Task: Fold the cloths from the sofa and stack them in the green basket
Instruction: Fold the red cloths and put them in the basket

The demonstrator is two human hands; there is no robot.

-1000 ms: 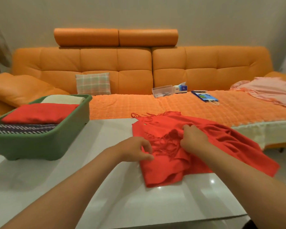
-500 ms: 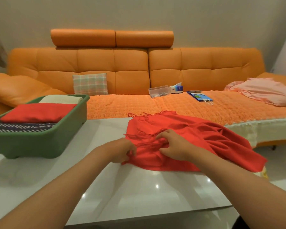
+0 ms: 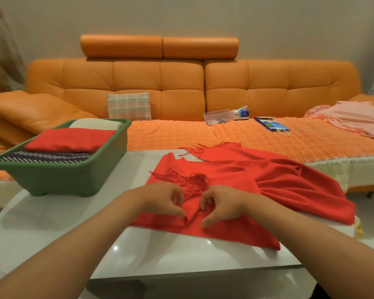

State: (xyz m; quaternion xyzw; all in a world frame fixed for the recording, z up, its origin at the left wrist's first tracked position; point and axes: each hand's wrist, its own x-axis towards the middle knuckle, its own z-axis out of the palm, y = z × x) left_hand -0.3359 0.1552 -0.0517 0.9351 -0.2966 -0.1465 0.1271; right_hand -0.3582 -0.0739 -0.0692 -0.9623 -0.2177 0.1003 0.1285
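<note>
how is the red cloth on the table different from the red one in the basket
The fringed cloth lies spread and rumpled on the table; the folded cloth sits as a neat rectangle in the green basket. The fringed cloth shows tassels; the folded cloth shows none. The left hand and right hand pinch the fringed cloth; no hand touches the folded cloth. Both look the same red.

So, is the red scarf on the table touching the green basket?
Apart. The head view shows a strip of bare white table between the scarf and the basket.
</note>
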